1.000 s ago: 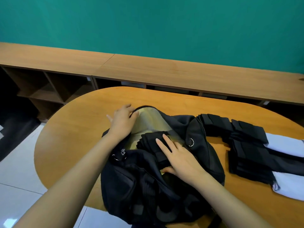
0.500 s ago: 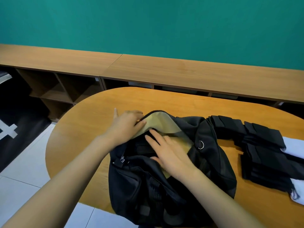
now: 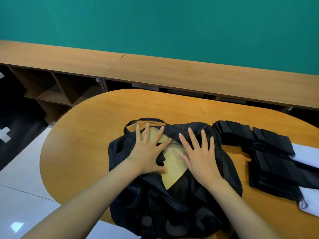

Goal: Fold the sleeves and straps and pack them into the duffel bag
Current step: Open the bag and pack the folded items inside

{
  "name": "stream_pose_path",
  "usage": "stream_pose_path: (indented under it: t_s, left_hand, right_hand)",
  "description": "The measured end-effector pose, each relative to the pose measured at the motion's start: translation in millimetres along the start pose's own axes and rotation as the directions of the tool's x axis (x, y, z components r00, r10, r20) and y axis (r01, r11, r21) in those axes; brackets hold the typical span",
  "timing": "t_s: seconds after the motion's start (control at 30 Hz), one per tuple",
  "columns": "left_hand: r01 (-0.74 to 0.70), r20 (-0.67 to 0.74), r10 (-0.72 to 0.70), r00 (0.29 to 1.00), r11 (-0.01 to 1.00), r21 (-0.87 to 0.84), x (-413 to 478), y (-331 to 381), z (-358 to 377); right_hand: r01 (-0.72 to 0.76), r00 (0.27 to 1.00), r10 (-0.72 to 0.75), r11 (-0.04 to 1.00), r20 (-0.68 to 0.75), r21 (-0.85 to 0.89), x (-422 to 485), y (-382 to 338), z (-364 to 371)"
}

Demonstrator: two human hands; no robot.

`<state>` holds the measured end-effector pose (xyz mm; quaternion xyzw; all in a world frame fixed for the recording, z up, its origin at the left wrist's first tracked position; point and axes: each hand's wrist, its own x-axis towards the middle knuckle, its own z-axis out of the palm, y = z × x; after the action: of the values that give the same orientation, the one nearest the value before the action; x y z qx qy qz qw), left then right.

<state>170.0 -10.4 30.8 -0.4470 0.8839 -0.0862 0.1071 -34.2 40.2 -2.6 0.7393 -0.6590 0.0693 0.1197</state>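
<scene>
Wooden table (image 3: 86,144), teal wall (image 3: 155,23) behind. Duffel bag (image 3: 172,204) lay under my L hand (image 3: 146,156) & R hand (image 3: 200,159), both flat on it, fingers (image 3: 147,133) spread wide, gripping nothing; folded black sleeves (image 3: 269,152) sat just right of bag.

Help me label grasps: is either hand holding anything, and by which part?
Nothing is held. The left hand and the right hand lie flat, fingers spread, pressing on top of the duffel bag.
</scene>
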Motion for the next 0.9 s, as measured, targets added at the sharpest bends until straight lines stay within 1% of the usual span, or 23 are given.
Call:
stream_pose_path:
  t_s: [0.13,0.23,0.3,0.43,0.53,0.63,0.7,0.8,0.9]
  left_hand:
    - [0.064,-0.008,-0.064,0.998,0.998,0.011,2.2,9.1,-2.2]
    - [0.020,0.022,-0.020,1.000,1.000,0.008,5.8,11.9,-5.3]
    - [0.003,0.029,-0.004,1.000,1.000,0.027,6.3,12.3,-4.3]
    - [0.015,0.023,-0.017,1.000,0.995,0.102,0.5,2.9,-1.0]
    - [0.018,0.022,-0.020,1.000,0.993,0.113,-8.4,-10.7,0.8]
    - [-0.045,-0.057,0.050,0.997,0.994,0.096,-14.0,-15.5,4.1]
    - [-0.053,-0.127,0.065,0.990,0.994,0.098,-13.5,-16.9,6.7]
    - [-0.013,-0.146,0.033,0.989,0.991,0.135,-9.6,-21.4,10.2]
    - [0.097,-0.159,-0.087,0.983,0.994,0.053,-6.8,-25.2,17.1]
  right_hand:
    - [-0.030,0.995,0.029,0.999,0.093,0.011,-4.2,-3.1,10.2]
    - [-0.047,0.988,0.044,0.999,0.151,0.015,-9.4,-2.2,19.2]
    - [-0.054,0.984,0.051,0.998,0.171,0.017,-11.6,-1.9,23.1]
    - [-0.068,0.980,0.062,0.997,0.190,0.027,-11.5,-1.0,25.1]
    - [-0.068,0.979,0.060,0.997,0.196,0.033,-12.4,-0.2,26.2]
    - [-0.074,0.976,0.065,0.997,0.205,0.033,-12.4,-0.6,27.0]
    - [-0.076,0.975,0.067,0.997,0.212,0.033,-12.4,-0.8,27.1]
    - [-0.077,0.973,0.068,0.997,0.219,0.032,-12.3,-0.8,26.0]
    - [-0.071,0.971,0.062,0.997,0.230,0.030,-13.1,-1.9,23.7]
